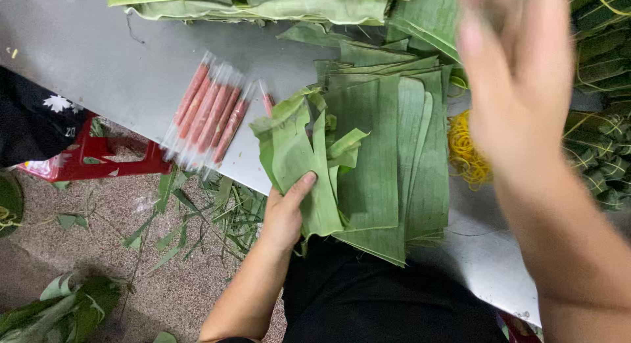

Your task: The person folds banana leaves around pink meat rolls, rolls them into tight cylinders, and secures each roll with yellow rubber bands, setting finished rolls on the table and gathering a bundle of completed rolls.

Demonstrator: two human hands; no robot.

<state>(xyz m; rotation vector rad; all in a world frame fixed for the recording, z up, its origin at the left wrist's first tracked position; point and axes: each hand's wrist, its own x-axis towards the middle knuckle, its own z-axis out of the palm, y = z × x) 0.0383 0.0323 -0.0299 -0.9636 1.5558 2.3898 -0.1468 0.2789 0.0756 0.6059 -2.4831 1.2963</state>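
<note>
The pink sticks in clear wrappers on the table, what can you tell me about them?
The sticks are thin, pinkish-red rods, each sealed in clear plastic with a flat see-through end. About seven or eight lie side by side in a slanted bundle, one more a bit apart on the right. They rest flat on the grey table, near its edge, left of the green leaves. Neither hand touches them.

A grey metal worktop carries a stack of cut banana leaves, a row of pink sausages in clear wrappers, a heap of yellow rubber bands and tied leaf-wrapped bundles; uncut leaves lie along its far edge.
</note>
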